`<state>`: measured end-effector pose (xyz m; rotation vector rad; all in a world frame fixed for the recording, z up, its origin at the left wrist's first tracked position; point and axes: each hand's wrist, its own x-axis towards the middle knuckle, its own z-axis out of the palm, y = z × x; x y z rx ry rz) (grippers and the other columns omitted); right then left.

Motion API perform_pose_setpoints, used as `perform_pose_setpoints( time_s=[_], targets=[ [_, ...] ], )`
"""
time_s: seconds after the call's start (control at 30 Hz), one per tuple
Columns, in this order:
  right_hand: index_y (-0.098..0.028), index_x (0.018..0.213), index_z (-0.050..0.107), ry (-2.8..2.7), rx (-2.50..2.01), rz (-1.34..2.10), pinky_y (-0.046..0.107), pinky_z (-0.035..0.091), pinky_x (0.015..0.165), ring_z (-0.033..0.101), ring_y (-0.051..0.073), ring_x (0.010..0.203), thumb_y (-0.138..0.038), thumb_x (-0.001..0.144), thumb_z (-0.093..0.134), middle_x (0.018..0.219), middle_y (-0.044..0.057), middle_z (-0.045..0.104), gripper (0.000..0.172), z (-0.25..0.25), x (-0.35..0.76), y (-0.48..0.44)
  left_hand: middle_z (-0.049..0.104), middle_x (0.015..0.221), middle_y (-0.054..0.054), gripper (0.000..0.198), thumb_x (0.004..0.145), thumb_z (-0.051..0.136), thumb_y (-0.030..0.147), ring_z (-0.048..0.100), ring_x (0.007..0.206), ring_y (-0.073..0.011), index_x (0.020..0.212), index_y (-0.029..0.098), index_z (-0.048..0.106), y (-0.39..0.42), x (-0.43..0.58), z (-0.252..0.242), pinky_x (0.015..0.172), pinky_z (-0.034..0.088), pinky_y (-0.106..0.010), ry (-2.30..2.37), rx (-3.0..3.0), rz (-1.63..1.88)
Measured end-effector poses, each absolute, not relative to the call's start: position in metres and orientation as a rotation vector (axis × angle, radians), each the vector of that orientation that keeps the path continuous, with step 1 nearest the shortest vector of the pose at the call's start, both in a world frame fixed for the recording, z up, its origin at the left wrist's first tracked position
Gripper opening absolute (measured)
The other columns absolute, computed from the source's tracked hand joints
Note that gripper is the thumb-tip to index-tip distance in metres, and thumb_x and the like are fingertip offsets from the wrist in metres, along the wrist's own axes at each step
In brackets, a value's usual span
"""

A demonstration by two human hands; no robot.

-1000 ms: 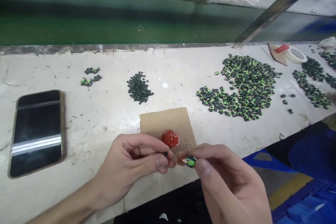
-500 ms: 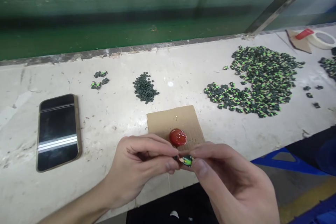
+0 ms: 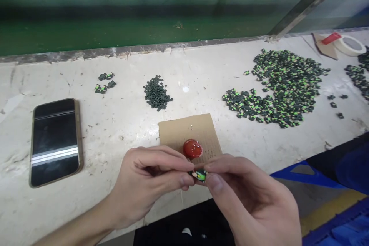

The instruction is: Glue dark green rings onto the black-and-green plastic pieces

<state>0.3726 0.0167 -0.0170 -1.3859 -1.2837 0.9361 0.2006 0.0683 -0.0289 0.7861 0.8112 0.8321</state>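
Note:
Between the thumb and fingertips of my right hand (image 3: 245,192) is a small painted figure (image 3: 200,175), dark with a bright green patch and a pale end. My left hand (image 3: 157,182) is closed in a pinch at the figure's left end, on a small dark piece largely hidden by the fingertips. Both hands meet just in front of a red, glossy, wet-looking mound or small cup (image 3: 192,148). It rests on a square of brown cardboard (image 3: 173,130), its lower edge covered by my fingers.
Behind the cardboard lies a pile of small dark discs (image 3: 157,94). A large heap of green-and-black figures (image 3: 288,84) spreads to the right, a few more figures (image 3: 103,83) at left. A phone (image 3: 54,142) lies left; masking tape (image 3: 350,45) sits far right. A metal post (image 3: 311,4) slants behind.
My left fingertips and the dark piece have closed against the figure's pale end; a small gap showed there before. The whole view has shifted slightly.

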Motion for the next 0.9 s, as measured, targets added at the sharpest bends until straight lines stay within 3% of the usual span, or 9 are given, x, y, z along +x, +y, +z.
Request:
perform_pose_setpoints(
  time_s=[0.2, 0.47, 0.67, 0.9],
  targets=[
    [-0.03, 0.092, 0.072, -1.262, -1.412, 0.972, 0.002, 0.058, 0.074, 0.077, 0.003, 0.073, -0.01, 0.094, 0.068, 0.084, -0.012, 0.078, 0.02, -0.0152, 0.3726, 0.016, 0.081, 0.081, 0.003, 0.039, 0.076, 0.076, -0.008, 0.076, 0.065, -0.0083, 0.084, 0.029, 0.087, 0.0684, 0.2011, -0.0315, 0.064, 0.063, -0.009, 0.749, 0.801, 0.88],
    [-0.028, 0.089, 0.074, -1.246, -1.424, 0.903, 0.001, 0.058, 0.072, 0.076, 0.004, 0.071, -0.005, 0.089, 0.07, 0.083, -0.009, 0.077, 0.023, -0.0146, 0.368, 0.0184, 0.08, 0.079, 0.004, 0.039, 0.074, 0.077, -0.008, 0.075, 0.064, -0.007, 0.081, 0.029, 0.087, 0.069, 0.203, -0.0304, 0.063, 0.062, -0.006, 0.826, 0.93, 0.925],
    [-0.027, 0.087, 0.078, -1.248, -1.421, 0.921, 0.007, 0.061, 0.073, 0.077, 0.009, 0.078, -0.008, 0.088, 0.076, 0.085, -0.003, 0.078, 0.02, -0.0169, 0.3695, 0.0187, 0.079, 0.077, 0.001, 0.036, 0.074, 0.075, -0.008, 0.076, 0.063, -0.0094, 0.08, 0.026, 0.087, 0.0693, 0.2034, -0.0314, 0.062, 0.064, -0.01, 0.807, 0.966, 0.967],
    [-0.029, 0.084, 0.079, -1.19, -1.399, 0.973, 0.007, 0.062, 0.071, 0.078, 0.009, 0.076, -0.009, 0.087, 0.078, 0.084, -0.004, 0.079, 0.02, -0.0163, 0.3698, 0.0162, 0.078, 0.075, 0.001, 0.035, 0.074, 0.075, -0.008, 0.074, 0.06, -0.0083, 0.079, 0.024, 0.087, 0.0676, 0.2056, -0.0295, 0.062, 0.064, -0.01, 0.77, 0.904, 0.957]
  ],
)
